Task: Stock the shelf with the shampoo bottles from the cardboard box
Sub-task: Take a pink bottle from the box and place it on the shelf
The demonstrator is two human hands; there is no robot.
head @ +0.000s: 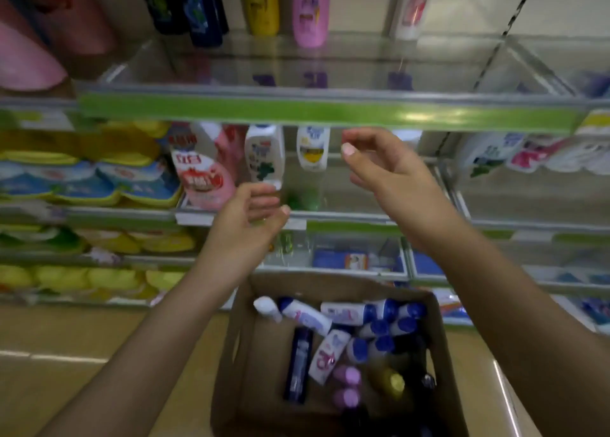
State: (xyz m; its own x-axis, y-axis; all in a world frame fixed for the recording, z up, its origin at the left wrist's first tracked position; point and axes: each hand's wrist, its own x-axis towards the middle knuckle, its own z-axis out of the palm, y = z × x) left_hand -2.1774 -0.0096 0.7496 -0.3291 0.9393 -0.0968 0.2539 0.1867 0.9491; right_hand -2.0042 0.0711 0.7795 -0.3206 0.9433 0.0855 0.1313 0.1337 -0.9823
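Observation:
An open cardboard box [231, 354] stands on the floor below me, with several shampoo bottles lying inside: white ones with blue caps [379, 327], a dark blue one [298, 364], a gold one [389, 380] and pink caps [346, 375]. Above it is the shelf [317, 111] with a green edge strip, carrying a few upright bottles at its back [312, 7]. My left hand [247, 218] and my right hand [386, 169] are raised in front of the shelves, fingers loosely curled, with nothing in them.
The shelf below holds white bottles [265, 152] and a pink refill pouch [201, 172]. Yellow and blue pouches [89, 179] fill the shelves at left. Clear dividers [515, 60] split the top shelf. More white and pink bottles [528, 152] stand at right.

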